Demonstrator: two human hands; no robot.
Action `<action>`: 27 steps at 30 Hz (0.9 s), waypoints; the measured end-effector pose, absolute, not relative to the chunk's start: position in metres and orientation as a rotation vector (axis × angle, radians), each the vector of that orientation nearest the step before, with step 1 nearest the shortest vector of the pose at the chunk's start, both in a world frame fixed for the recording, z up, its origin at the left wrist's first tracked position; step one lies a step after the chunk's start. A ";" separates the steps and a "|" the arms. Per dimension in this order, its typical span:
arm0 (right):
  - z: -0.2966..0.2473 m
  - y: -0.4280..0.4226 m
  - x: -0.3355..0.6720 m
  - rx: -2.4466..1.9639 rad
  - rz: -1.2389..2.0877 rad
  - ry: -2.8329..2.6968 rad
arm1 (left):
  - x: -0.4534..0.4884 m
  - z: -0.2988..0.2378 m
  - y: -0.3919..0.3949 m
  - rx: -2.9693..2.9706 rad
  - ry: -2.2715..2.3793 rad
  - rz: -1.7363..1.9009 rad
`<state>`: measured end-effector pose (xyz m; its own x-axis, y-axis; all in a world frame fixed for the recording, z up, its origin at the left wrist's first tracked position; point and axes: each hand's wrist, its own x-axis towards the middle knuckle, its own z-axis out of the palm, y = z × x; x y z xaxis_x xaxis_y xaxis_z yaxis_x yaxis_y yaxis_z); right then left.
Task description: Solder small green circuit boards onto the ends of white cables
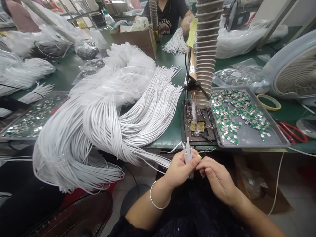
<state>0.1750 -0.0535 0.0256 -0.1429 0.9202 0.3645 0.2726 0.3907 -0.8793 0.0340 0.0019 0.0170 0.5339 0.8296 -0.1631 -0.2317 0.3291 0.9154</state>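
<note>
My left hand point(179, 168) is closed around a small bunch of white cable ends point(187, 152), which stick up above the fingers just below the table edge. My right hand point(216, 176) meets it from the right, fingertips pinched against the same bunch. A big sheaf of white cables point(118, 115) drapes over the green table and hangs off its front edge to my left. Right in front stands a soldering stand point(197, 126) with an iron point(194, 108) pointing down over it.
A grey tray point(249, 138) of small green and silver parts sits right of the stand. Red scissors point(292, 131), a tape roll point(269, 102) and a white fan point(293, 70) lie further right. A ribbed fume hose point(206, 49) rises behind. Another person point(170, 16) works across the table.
</note>
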 end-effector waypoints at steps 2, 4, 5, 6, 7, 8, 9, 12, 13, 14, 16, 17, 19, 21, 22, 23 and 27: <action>0.023 -0.056 0.179 -1.081 0.836 -1.646 | 0.036 0.016 0.002 0.970 0.723 0.784; 0.022 -0.060 0.185 -1.071 0.869 -1.663 | 0.037 0.016 0.002 0.907 0.735 0.806; 0.022 -0.062 0.189 -1.061 0.884 -1.682 | 0.037 0.017 0.003 0.868 0.749 0.825; 0.024 -0.065 0.193 -1.051 0.897 -1.703 | 0.038 0.017 0.003 0.824 0.762 0.844; 0.027 -0.069 0.198 -1.042 0.906 -1.729 | 0.038 0.017 0.004 0.781 0.770 0.857; 0.031 -0.072 0.202 -1.032 0.912 -1.760 | 0.038 0.018 0.005 0.747 0.768 0.859; 0.035 -0.074 0.206 -1.022 0.914 -1.779 | 0.038 0.019 0.006 0.730 0.756 0.851; 0.043 -0.077 0.210 -0.990 0.897 -1.773 | 0.037 0.021 0.008 0.753 0.669 0.771; 0.044 -0.076 0.209 -0.993 0.874 -1.766 | 0.037 0.022 0.008 0.763 0.637 0.735; 0.043 -0.074 0.206 -1.002 0.841 -1.764 | 0.037 0.023 0.008 0.767 0.609 0.699; 0.039 -0.067 0.200 -1.015 0.770 -1.778 | 0.037 0.022 0.007 0.762 0.564 0.640; 0.036 -0.063 0.197 -1.006 0.741 -1.788 | 0.037 0.021 0.006 0.759 0.553 0.633; 0.032 -0.057 0.193 -0.980 0.713 -1.794 | 0.036 0.019 0.005 0.751 0.558 0.661; 0.030 -0.054 0.192 -0.987 0.707 -1.760 | 0.036 0.017 0.004 0.738 0.581 0.708; 0.029 -0.053 0.192 -1.009 0.700 -1.729 | 0.036 0.016 0.004 0.727 0.595 0.729; 0.029 -0.053 0.193 -1.040 0.685 -1.692 | 0.037 0.016 0.005 0.712 0.608 0.745; 0.028 -0.053 0.195 -1.142 0.632 -1.565 | 0.041 0.019 0.006 0.658 0.675 0.767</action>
